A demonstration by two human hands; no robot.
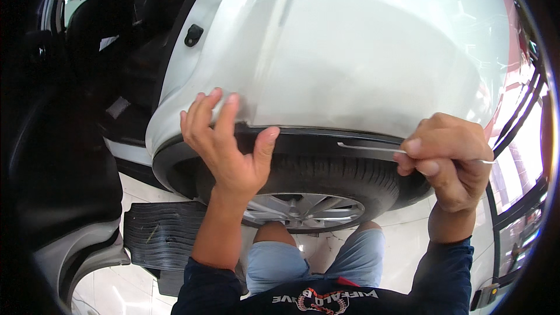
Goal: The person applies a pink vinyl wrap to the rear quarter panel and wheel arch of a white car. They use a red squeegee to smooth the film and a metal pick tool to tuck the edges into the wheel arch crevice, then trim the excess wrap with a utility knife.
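Above the person's light-blue shorts (277, 265), the right hand (450, 154) pinches a thin white hooked tool (373, 149) between thumb and fingers. The tool's long axis runs roughly left to right, along the black wheel-arch trim (315, 139); its hooked tip points left from the gripping fingers, toward the left hand (224, 151), and its other end pokes out past the right. The left hand has its fingers spread wide, grasping nothing that shows; its thumb is well apart from the tip. It overlaps the trim and hides a stretch of it, though whether it touches cannot be told. Just beyond lies the white body panel (361, 64). Below the trim are the tyre (344, 175) and spoked wheel (297, 214), with a ridged black mat (166, 236) to the left. Farther off, dark seats (99, 14) show inside the car.
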